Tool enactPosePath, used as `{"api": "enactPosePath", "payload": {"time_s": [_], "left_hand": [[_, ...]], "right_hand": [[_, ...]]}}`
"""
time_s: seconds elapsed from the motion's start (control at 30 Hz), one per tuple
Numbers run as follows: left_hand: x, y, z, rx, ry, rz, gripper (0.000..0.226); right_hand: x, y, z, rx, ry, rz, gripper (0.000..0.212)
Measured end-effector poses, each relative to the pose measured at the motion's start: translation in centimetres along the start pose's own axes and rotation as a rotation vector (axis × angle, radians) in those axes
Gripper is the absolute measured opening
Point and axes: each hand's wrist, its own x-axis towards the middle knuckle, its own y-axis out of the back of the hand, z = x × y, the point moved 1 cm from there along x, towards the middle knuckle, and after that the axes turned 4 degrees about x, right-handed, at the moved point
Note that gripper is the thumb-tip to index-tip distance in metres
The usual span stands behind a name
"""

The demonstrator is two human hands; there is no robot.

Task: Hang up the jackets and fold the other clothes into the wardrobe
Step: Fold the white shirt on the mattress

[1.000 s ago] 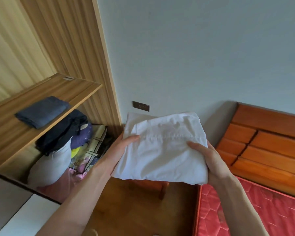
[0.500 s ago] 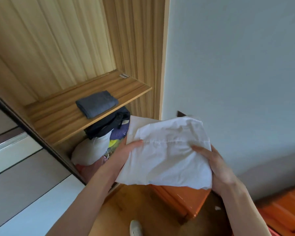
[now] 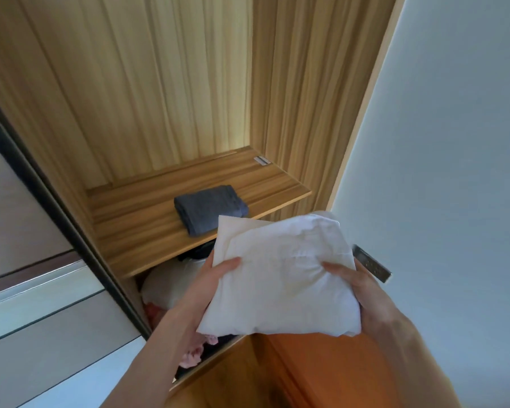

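From my head camera, I hold a folded white garment (image 3: 280,278) in the air in front of the open wardrobe (image 3: 171,98), my left hand (image 3: 206,290) gripping its left edge with the thumb on top, my right hand (image 3: 362,290) gripping its right edge the same way. Its long axis runs left to right between my hands, one corner pointing up toward the wooden shelf (image 3: 147,231). On that shelf lies a folded dark blue garment (image 3: 209,207), just beyond the white one. Below the shelf, the lower compartment holds a heap of unfolded clothes (image 3: 165,287), white, dark and pink, partly hidden by my left forearm. A sliding door (image 3: 36,290) stands at left; a dark wall plate (image 3: 371,263) sits just behind my right hand.
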Motion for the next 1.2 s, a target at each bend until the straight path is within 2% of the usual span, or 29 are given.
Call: {"api": "enactPosePath", "payload": {"time_s": [0.17,0.3,0.53,0.73,0.83,0.97,1.1,1.2], "left_hand": [[3.3,3.0,1.9,-0.026,-0.001,0.071,0.060],[5.0,5.2,3.0,-0.035,-0.014,0.101,0.047],[7.7,8.4,3.6,-0.008,-0.031,0.204,0.055],[10.1,10.8,4.0,0.006,-0.059,0.299,0.065],[11.8,11.7,4.2,0.015,-0.069,0.345,0.061],[14.7,12.3,4.4,0.019,-0.091,0.417,0.035],[18.0,12.7,5.1,0.088,-0.122,0.523,0.035],[20.0,13.0,5.7,0.167,-0.154,0.556,0.042]], "right_hand": [[5.3,-2.9,-1.0,-0.027,-0.023,-0.021,0.051],[8.6,-4.8,-1.5,-0.055,-0.054,-0.029,0.056],[14.0,-6.8,-1.8,-0.068,-0.129,-0.079,0.056],[19.5,-8.5,-1.3,-0.088,-0.182,-0.092,0.039],[22.8,-8.9,-1.1,-0.092,-0.198,-0.117,0.032],[27.7,-9.0,-0.9,-0.136,-0.217,-0.111,0.048],[32.6,-9.0,-0.5,-0.202,-0.232,-0.121,0.064],[36.2,-9.3,0.1,-0.244,-0.266,-0.125,0.058]]}}
